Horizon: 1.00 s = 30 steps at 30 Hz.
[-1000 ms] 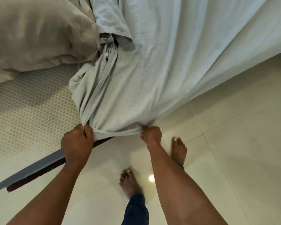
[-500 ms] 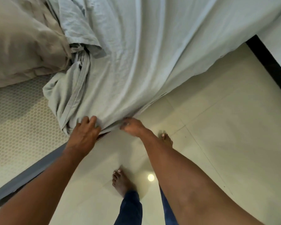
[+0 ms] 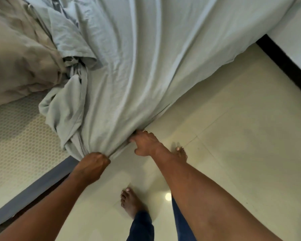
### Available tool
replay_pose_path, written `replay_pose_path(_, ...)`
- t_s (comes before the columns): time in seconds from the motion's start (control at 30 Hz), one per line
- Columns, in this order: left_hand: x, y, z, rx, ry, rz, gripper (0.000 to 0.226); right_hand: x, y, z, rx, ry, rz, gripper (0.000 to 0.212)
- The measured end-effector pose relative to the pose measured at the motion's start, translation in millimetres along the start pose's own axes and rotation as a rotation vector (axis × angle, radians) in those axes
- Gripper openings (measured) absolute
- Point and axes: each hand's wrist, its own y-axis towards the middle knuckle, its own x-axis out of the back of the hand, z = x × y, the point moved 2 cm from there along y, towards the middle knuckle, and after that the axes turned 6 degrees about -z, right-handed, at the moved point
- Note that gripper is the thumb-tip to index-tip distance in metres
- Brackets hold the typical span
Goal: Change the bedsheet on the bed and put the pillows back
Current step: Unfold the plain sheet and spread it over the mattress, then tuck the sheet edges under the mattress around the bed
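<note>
A pale blue-grey bedsheet lies bunched and stretched over the bed corner and hangs down its side. My left hand grips a gathered fold of its lower edge in a fist. My right hand is at the hem just to the right, fingers pressed against the cloth under the edge; whether it grips is hidden. Bare mattress with a honeycomb pattern shows at left. A beige pillow rests on the mattress at upper left, touching the bunched sheet.
Cream floor tiles spread to the right. My bare feet stand close to the bed side. A blue-grey bed base edge runs diagonally at lower left. A dark skirting strip and white wall are at upper right.
The left hand went from spread on the sheet to a fist gripping a fold. The right hand shifted along the hem. More sheet now covers the corner.
</note>
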Motion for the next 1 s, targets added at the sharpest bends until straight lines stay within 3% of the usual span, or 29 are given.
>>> replay_pose_path(0.1,-30,-6,5,0.073,-0.021,0.144,0.037,-43,6,-2,-0.070,-0.119,0.272,0.076)
replay_pose_path(0.17,-22,2,8,0.114,0.005,0.152,0.038,-55,1,-3,-0.150,-0.034,0.357,0.081)
replay_pose_path(0.27,8,24,10,0.117,-0.043,0.162,0.036,-40,-8,2,-0.199,0.170,0.185,0.075)
replay_pose_path(0.37,70,32,2,0.143,-0.324,-0.029,0.017,6,-18,8,-0.224,0.166,0.068,0.053)
replay_pose_path(0.43,111,30,0,0.290,-0.410,-0.035,0.023,46,-26,16,-0.226,0.181,0.024,0.044)
replay_pose_path(0.57,178,15,3,0.391,-0.403,-0.073,0.026,128,-41,44,-0.179,0.170,-0.062,0.044)
replay_pose_path(0.77,244,-53,12,0.541,-0.429,-0.208,0.024,204,-79,112,-0.073,0.113,-0.073,0.047)
replay_pose_path(1.0,264,-191,0,0.758,-0.515,-0.228,0.023,213,-135,209,0.080,-0.077,0.039,0.050)
